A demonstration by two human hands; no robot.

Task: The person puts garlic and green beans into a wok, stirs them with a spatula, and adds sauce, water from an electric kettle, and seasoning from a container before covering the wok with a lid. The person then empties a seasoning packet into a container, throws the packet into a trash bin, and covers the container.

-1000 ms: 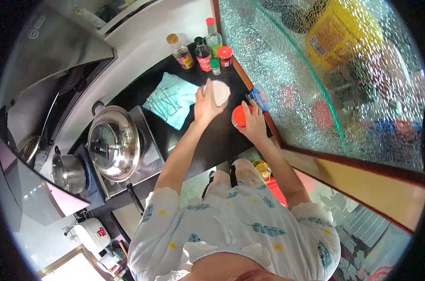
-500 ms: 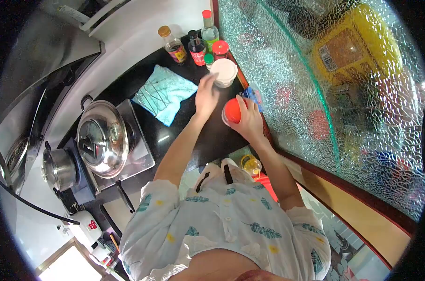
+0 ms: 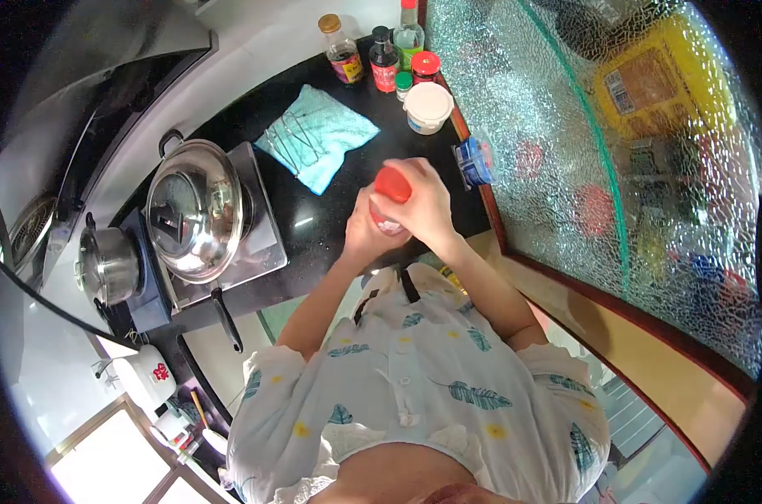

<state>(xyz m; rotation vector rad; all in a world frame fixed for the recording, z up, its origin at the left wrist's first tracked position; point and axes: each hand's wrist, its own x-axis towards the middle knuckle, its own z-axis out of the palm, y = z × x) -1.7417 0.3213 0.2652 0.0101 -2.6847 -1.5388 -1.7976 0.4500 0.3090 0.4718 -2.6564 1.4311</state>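
A jar with a red lid (image 3: 392,184) is held between both hands above the front of the black counter, close to my body. My left hand (image 3: 366,231) wraps round the jar's body from the left. From the right, my right hand (image 3: 425,202) is closed over the red lid. Fingers hide most of the jar, so its contents cannot be made out. Beyond the hands stands a white lidded tub (image 3: 428,107). To their left lies a light blue cloth (image 3: 322,139) with thin metal skewers or wires across it.
Sauce bottles (image 3: 384,67) and small jars stand against the back wall. On the left, a large lidded pan (image 3: 194,210) sits on a cooktop (image 3: 268,239), with a steel pot (image 3: 110,265) beside it. A textured glass panel (image 3: 557,168) bounds the right side.
My left hand has left the white tub and come back to grip the jar's body. My right hand has brought the jar left, towards my body's middle. The view has shifted.
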